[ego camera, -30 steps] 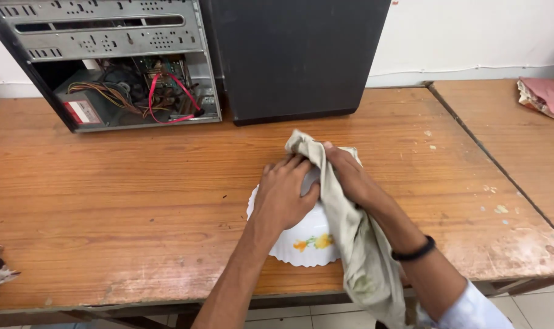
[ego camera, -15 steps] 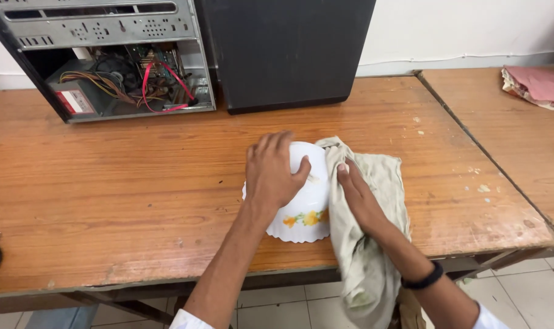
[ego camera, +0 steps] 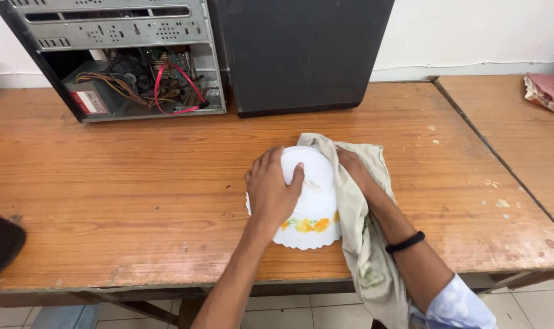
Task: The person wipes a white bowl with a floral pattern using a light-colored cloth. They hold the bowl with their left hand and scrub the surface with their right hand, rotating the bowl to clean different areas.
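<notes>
On the near edge of the wooden table [ego camera: 124,201], in the head view, a white bowl [ego camera: 310,204] with a scalloped rim and a yellow flower band lies upside down. The left hand [ego camera: 272,192] rests flat on its upturned base and left side, fingers spread and curved over the bowl, pressing it rather than gripping it closed. The right hand [ego camera: 355,169] lies against the bowl's right side, fingers pressed into a beige cloth [ego camera: 362,231] that wraps around that side and hangs down over the table edge; a black band sits on that wrist. Well behind the bowl stand 2 computer cases: an open one [ego camera: 136,61] showing red and yellow cables, and a closed black one [ego camera: 301,55] just beside it. A pink cloth [ego camera: 548,91] lies on the neighbouring table at far right.
</notes>
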